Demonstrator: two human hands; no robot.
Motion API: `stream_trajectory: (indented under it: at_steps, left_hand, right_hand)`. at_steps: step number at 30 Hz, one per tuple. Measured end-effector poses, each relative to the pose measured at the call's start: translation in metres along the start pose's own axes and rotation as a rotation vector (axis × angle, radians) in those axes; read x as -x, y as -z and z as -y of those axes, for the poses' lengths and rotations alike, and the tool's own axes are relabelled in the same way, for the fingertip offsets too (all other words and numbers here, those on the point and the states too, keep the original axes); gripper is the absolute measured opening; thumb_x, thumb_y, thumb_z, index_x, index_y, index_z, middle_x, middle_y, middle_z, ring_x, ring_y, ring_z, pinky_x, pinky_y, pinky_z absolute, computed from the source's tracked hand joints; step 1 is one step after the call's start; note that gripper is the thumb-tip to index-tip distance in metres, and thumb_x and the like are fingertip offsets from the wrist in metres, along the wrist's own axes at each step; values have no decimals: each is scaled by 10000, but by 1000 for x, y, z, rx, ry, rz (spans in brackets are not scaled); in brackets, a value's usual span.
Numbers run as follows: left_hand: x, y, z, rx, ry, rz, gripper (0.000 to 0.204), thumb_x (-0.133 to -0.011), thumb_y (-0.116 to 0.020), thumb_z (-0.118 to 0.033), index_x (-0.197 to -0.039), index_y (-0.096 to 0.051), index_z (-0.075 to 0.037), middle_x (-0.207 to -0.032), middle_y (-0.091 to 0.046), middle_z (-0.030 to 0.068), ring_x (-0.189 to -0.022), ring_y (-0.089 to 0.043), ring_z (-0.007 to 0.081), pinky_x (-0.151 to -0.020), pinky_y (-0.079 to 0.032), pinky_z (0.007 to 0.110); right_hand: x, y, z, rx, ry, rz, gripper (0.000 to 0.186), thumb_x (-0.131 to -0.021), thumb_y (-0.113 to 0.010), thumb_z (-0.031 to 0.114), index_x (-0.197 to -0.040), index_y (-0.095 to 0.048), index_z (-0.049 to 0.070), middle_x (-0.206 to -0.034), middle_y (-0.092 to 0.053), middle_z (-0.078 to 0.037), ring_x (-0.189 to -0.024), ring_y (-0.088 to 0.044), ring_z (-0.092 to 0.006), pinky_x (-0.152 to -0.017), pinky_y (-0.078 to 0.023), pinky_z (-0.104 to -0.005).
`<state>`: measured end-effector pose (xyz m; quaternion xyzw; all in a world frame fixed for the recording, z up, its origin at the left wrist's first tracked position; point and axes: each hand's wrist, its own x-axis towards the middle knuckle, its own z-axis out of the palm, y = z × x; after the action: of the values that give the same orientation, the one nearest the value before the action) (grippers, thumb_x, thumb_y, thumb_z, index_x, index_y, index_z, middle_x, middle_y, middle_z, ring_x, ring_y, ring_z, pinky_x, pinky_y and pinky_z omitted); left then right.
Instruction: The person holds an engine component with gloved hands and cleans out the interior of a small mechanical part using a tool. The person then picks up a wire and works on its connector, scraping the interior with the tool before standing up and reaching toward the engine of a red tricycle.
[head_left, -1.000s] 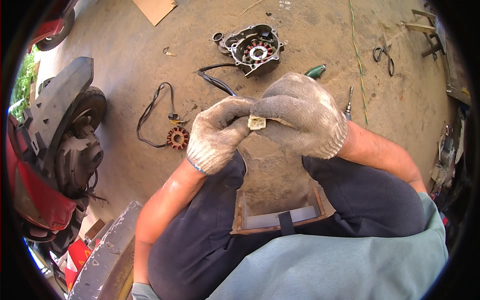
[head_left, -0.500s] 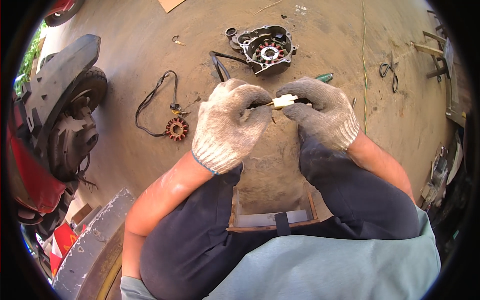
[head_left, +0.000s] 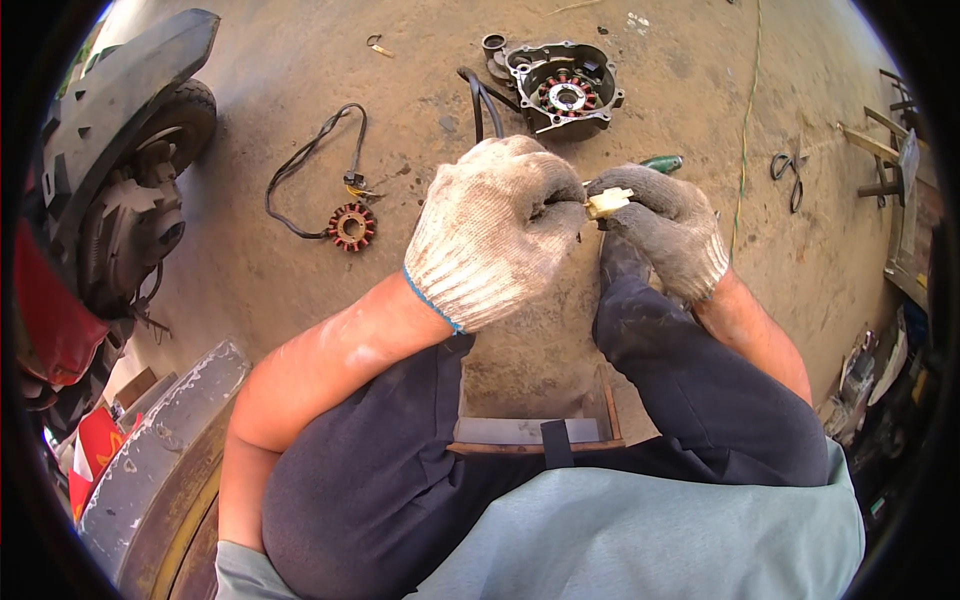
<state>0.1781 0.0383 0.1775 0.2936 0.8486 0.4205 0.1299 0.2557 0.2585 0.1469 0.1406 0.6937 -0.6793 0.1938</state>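
Note:
My gloved left hand (head_left: 495, 230) has its fingers curled together beside a small cream connector (head_left: 609, 203); what they grip is hidden. My gloved right hand (head_left: 668, 235) pinches that connector between thumb and forefinger. A black cable (head_left: 480, 100) runs from an engine casing (head_left: 590, 122) with a copper-wound stator (head_left: 585, 95) inside, down behind my left hand. A loose stator (head_left: 352, 214) with a black lead and plug (head_left: 353, 178) lies on the floor to the left. A green tool handle (head_left: 662, 163) lies beyond my right hand.
A scooter (head_left: 120, 200) stands along the left, above a scuffed grey metal object (head_left: 155, 430). Scissors (head_left: 785, 170) and a thin yellow-green wire (head_left: 750, 110) lie on the floor at right. Wooden furniture (head_left: 870, 145) and assorted clutter (head_left: 865, 365) line the right edge.
Both hands have moved rightward in view. My left hand has turned to show more of its back, and the connector now points sideways to the right. The surroundings shifted with the camera.

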Motion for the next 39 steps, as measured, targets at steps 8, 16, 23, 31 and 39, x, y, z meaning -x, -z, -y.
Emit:
stream_trajectory:
  at_steps: [8, 16, 23, 31, 39]
  left_hand:
    - [7, 0, 2, -15, -17, -1, 115, -808, -755, -78, -916, -776, -45, -870, -722, 114, -798, -704, 308, -721, -561, 407]
    - [-4, 7, -1, -2, 17, 0, 123, -847, -777, -73, -965, -783, -36, -944, -746, 118, -864, -737, 276, -748, -573, 361]
    - [-3, 12, -1, 136, 32, 25, 161, -863, -792, -59, -1021, -795, -31, -972, -748, 108, -852, -724, 231, -759, -560, 344]
    - [1, 8, -1, 15, -81, 65, 160, -803, -793, -26, -962, -789, -24, -902, -732, 129, -814, -704, 286, -737, -552, 378]
    - [5, 11, -3, 5, -52, 50, 175, -819, -794, -44, -993, -787, -29, -889, -706, 124, -792, -687, 269, -726, -541, 370]
  right_hand:
    - [2, -6, 9, 219, 124, 1, 234, -973, -716, 108, -1172, -753, -9, -1059, -764, -104, -944, -714, -167, -857, -566, -316]
    - [4, -6, 28, 424, 302, -116, 247, -959, -737, 135, -1173, -747, 12, -1023, -757, -123, -939, -735, -210, -825, -572, -344]
    - [8, -4, 31, 394, 284, -154, 260, -944, -745, 152, -1171, -746, 23, -1031, -751, -130, -926, -724, -240, -825, -569, -360]
    - [10, 0, 25, 368, 303, -81, 247, -936, -753, 162, -1136, -749, 18, -995, -743, -136, -876, -721, -269, -799, -569, -375]
    - [15, -3, 44, 559, 408, -54, 239, -928, -752, 189, -1103, -751, 26, -962, -736, -153, -881, -725, -329, -777, -571, -417]
